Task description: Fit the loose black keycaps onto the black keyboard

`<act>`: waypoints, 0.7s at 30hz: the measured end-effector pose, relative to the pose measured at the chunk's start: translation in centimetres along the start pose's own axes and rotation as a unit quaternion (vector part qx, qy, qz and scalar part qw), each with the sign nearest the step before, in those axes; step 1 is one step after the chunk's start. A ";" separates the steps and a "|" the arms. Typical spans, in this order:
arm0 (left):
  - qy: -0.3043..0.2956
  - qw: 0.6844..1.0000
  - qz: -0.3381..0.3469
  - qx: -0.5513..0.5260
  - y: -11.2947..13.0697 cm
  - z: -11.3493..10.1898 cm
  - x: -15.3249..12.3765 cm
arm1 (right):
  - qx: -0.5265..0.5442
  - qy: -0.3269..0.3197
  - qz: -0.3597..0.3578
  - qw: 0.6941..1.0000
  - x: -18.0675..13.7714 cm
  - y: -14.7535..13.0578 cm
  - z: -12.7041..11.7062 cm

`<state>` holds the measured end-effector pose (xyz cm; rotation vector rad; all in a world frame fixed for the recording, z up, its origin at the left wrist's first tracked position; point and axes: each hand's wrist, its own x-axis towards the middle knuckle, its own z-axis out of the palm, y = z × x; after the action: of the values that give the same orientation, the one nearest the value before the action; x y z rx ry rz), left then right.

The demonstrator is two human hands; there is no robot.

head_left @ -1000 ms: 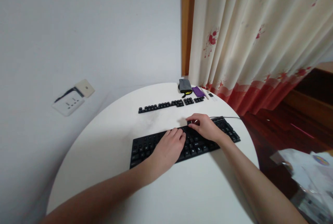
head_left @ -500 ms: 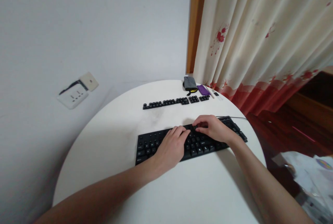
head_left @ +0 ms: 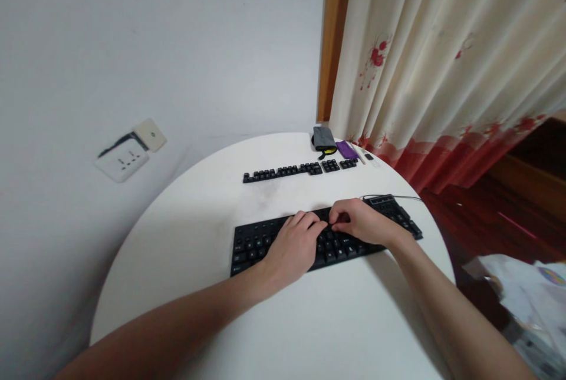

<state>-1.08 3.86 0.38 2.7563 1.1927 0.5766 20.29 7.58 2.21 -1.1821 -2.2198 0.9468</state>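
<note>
A black keyboard [head_left: 252,243] lies across the middle of a round white table [head_left: 309,321]. My left hand [head_left: 292,248] rests on the keyboard's middle, fingers bent down flat onto the keys and holding nothing. My right hand [head_left: 363,224] sits just right of it, thumb and fingertips pinched together on a keycap near the keyboard's top edge. The fingertips of both hands nearly meet there. The pinched key itself is mostly hidden. A row of loose black keycaps [head_left: 283,172] lies in a line farther back on the table.
A grey pouch [head_left: 324,138], a purple item [head_left: 346,149] and small bits sit at the table's far edge. The keyboard cable [head_left: 404,197] runs off to the right. A wall socket [head_left: 122,159] is at left and a floral curtain [head_left: 442,73] at right.
My right hand has slid left along the keyboard's top edge, and its fingers have closed into a pinch next to my left fingertips. The view has shifted slightly.
</note>
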 end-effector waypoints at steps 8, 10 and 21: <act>0.001 1.000 0.002 0.002 0.2 -0.2 0.1 | -0.034 -0.010 -0.059 0.998 -0.4 -0.9 -0.4; 0.001 1.000 0.002 0.003 0.2 -0.3 0.1 | -0.043 -0.009 -0.064 0.997 -0.5 -1.1 -0.4; 0.004 1.000 -0.002 -0.003 0.3 -0.3 0.0 | -0.060 -0.008 -0.057 0.997 -0.4 -0.8 -0.3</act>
<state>-0.96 3.66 0.69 2.7487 1.1975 0.5896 20.26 6.96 2.98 -1.0876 -2.3577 0.7904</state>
